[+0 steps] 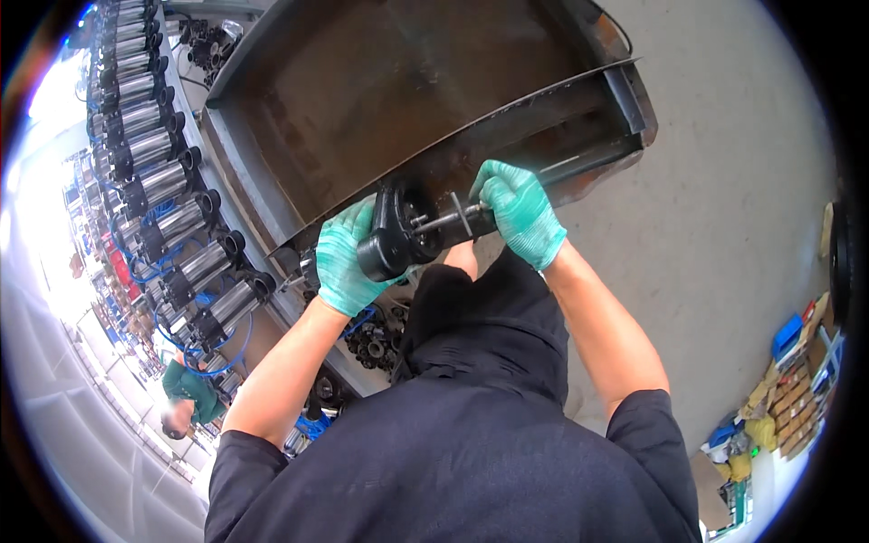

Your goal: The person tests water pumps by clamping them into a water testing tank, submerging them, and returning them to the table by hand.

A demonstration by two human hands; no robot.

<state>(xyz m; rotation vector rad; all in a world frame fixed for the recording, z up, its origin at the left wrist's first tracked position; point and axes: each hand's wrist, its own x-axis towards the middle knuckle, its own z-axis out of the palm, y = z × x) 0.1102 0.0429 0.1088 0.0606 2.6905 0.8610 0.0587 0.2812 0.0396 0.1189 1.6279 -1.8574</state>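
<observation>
My left hand (346, 258), in a green-and-white glove, is closed around the left side of a black housing (389, 237) with a round open face and a short cylindrical stub. From that open face a thin metal rod with a crossbar (444, 220) sticks out to the right. My right hand (518, 210), gloved the same way, has its fingers curled round the rod's outer end. Both hands hold these pieces in front of my body, over the near edge of a brown metal tray (362, 100). The rod's inner end is hidden inside the housing.
Along the left runs a row of shiny metal cylinders (181, 217) with black ends and blue tubing. Black parts (373, 344) lie below my left forearm. Another person (188, 398) in green stands at far left. Stacked cardboard and boxes (797, 398) are at the right.
</observation>
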